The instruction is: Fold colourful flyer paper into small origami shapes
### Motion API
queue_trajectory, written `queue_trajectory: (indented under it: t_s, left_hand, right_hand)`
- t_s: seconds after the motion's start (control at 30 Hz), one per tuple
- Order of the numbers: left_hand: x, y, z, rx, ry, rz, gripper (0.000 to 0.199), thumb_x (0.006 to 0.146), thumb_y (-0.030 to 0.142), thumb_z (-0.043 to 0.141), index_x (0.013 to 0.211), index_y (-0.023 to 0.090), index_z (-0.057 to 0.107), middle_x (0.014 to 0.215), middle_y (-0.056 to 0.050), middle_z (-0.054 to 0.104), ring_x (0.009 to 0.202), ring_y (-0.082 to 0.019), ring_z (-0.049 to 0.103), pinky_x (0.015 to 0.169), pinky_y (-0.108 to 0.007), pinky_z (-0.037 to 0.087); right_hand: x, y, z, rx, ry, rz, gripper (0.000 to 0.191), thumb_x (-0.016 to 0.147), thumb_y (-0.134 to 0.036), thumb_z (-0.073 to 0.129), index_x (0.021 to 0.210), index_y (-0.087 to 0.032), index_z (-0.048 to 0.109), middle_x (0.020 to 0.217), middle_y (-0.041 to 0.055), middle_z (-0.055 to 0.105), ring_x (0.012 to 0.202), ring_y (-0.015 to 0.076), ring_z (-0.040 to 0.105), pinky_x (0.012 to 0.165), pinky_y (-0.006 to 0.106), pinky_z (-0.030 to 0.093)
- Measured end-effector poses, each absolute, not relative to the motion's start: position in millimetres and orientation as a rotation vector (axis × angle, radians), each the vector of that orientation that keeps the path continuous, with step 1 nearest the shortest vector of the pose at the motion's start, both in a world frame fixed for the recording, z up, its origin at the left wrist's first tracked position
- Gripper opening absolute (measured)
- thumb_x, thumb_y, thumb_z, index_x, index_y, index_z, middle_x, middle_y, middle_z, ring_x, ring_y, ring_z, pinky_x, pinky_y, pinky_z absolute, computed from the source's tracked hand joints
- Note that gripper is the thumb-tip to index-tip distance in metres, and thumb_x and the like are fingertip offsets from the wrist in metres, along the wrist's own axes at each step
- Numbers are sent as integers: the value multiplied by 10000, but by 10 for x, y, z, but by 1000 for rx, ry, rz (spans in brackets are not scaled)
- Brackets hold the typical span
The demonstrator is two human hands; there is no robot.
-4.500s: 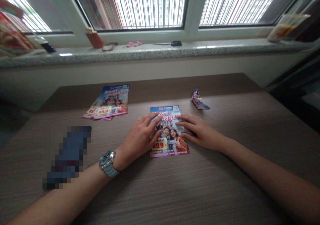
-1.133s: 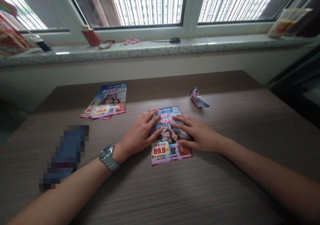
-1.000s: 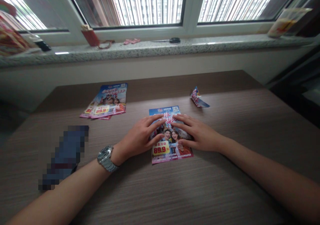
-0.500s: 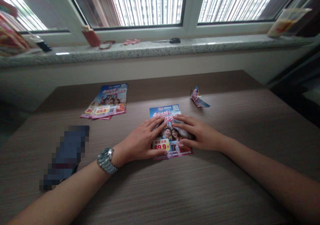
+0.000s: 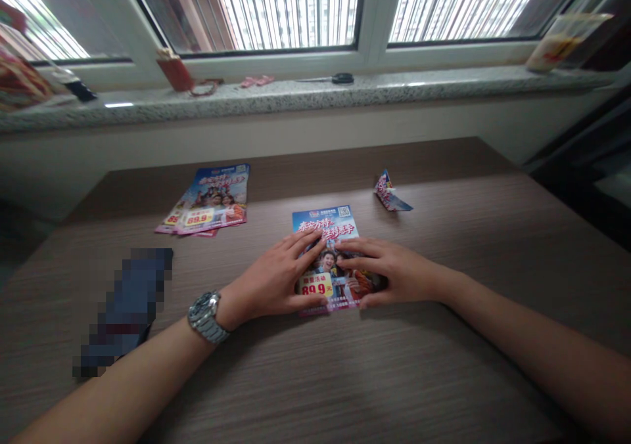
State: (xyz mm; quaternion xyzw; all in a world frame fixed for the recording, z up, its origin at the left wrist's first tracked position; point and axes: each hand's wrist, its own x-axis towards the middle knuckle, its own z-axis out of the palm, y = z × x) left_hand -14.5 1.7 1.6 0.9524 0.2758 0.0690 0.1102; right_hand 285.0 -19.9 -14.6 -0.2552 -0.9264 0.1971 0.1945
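A colourful printed flyer (image 5: 318, 286) lies flat on the wooden table in front of me. My left hand (image 5: 280, 270) rests across its left side, fingers stretched out and thumb near the lower edge. On its right side lies my right hand (image 5: 389, 270), fingers spread, its thumb at the lower right corner. Parts of the flyer are hidden under both hands. Beyond my right hand stands a small folded paper piece (image 5: 389, 194) with the same kind of print. A stack of similar flyers (image 5: 217, 198) sits at the back left.
A dark blue, pixelated object (image 5: 131, 306) lies left of my left forearm. Along the granite windowsill (image 5: 276, 99) are scissors (image 5: 340, 78), a red box (image 5: 176, 71) and a plastic cup (image 5: 562, 43). The table's back edge runs below the sill.
My right hand has slid slightly down the flyer, its thumb now at the lower edge. My left hand stays in place on the flyer. The whole view has shifted slightly.
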Motion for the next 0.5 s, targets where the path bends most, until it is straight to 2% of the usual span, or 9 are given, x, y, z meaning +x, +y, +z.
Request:
queue_trajectory:
  t_s: [0.27,0.5]
  left_hand:
    - [-141,16,60,2813,790,179,965,856,727,597,1591,174,303,1638,-204,293,1520,-388,274,1212,-574,306]
    - [-167,24,105,2795,713,242,988,814,759,631,1587,228,320,1628,-191,322,1498,-411,311,1188,-615,325]
  right_hand:
    - [2841,-196,-146,-727,-2580,553,611,880,-439,748,1419,-213,569,1541,167,488,1425,290,468,1159,499,413]
    - [2825,-195,-142,-709,-2531,580,529,890,-380,745,1374,-219,605,1511,172,521,1398,298,499,1139,517,431]
